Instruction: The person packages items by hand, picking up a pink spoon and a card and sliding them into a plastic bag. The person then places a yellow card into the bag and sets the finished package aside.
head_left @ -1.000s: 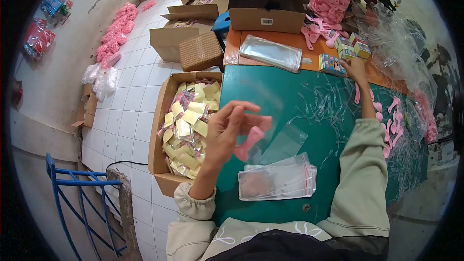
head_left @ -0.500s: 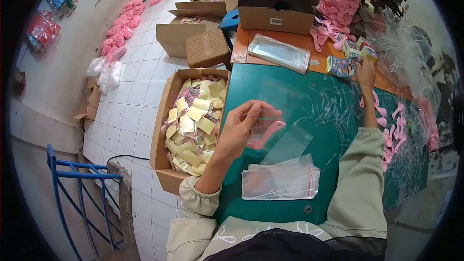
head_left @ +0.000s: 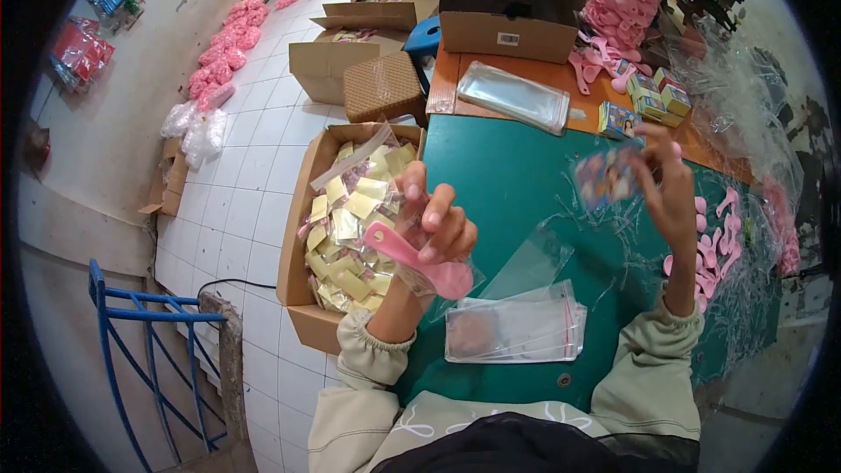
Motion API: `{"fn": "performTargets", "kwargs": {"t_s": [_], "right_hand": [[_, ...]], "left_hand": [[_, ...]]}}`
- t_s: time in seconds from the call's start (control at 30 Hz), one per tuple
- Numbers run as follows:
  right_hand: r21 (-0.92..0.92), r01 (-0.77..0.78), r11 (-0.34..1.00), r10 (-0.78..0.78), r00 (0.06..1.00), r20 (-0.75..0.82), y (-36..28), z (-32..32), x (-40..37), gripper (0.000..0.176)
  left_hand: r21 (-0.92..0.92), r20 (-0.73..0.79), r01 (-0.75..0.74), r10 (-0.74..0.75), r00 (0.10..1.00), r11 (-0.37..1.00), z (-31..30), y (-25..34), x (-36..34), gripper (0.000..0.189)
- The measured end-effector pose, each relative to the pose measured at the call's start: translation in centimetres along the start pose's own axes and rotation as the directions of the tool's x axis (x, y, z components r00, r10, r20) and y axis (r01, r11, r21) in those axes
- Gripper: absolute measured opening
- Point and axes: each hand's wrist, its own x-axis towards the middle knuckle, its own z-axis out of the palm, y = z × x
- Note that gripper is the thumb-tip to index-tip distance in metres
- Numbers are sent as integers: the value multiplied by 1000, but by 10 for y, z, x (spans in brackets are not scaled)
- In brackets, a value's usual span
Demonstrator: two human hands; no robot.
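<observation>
My left hand (head_left: 434,223) holds a clear plastic bag with a pink spoon (head_left: 420,261) in it, near the right edge of a carton full of packed bags with yellow cards (head_left: 355,201). Over the green table top, my right hand (head_left: 667,180) grips a printed card (head_left: 606,177), blurred by motion. Clear empty bags (head_left: 517,324) lie in a loose pile near my body. Stacks of small cards (head_left: 650,98) stand on the orange surface at the back right.
More clear bags (head_left: 515,95) lie at the back beside an open brown box (head_left: 512,13). Loose pink spoons (head_left: 717,245) and plastic scraps (head_left: 613,210) cover the right side. A blue metal rail (head_left: 153,307) stands at the lower left.
My left hand has turned, and the bag with the spoon now hangs farther left. My right hand has come away from the card stacks toward me, with a card in its fingers.
</observation>
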Motion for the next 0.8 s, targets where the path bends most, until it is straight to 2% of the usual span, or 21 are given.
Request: {"fn": "performTargets", "kwargs": {"t_s": [0.03,0.07,0.1,0.17,0.27,0.37,0.4,0.5,0.6,0.7,0.8], "right_hand": [[72,-25,997,16,992,128,-13,0,-7,15],[95,177,980,-194,954,230,-15,5,-13,18],[136,366,921,-390,863,320,-17,10,-18,20],[227,380,897,-433,650,625,-32,12,-23,28],[401,272,875,-484,534,693,-61,21,-26,33],[260,301,918,-393,596,700,-68,40,-30,36],[231,282,931,-362,653,666,-70,47,-32,35],[175,243,954,-296,670,681,-65,59,-36,31],[234,248,940,-341,678,651,-65,63,-38,28],[290,302,908,-418,694,586,-55,69,-40,24],[469,321,823,-568,495,658,-39,38,-21,24]], "left_hand": [[-21,-7,5,-5,1000,1000,-2,-1,0,27],[-44,-17,13,-13,1000,999,-4,-2,-1,26],[-69,-25,22,-23,999,997,-5,-3,0,25],[-106,-134,14,-28,991,994,-3,-7,-3,25],[-101,-298,-38,6,954,994,3,-18,-2,25],[-73,-380,-26,-4,925,997,0,-25,-2,29],[-70,-394,-10,-19,919,998,-3,-27,-2,30],[-69,-332,-15,-9,943,997,-13,-34,1,29],[-6,-441,-4,1,898,1000,-1,-46,3,27],[1,-483,6,-5,875,1000,3,-49,7,25],[37,-527,-25,41,849,999,2,-44,6,24]]}}
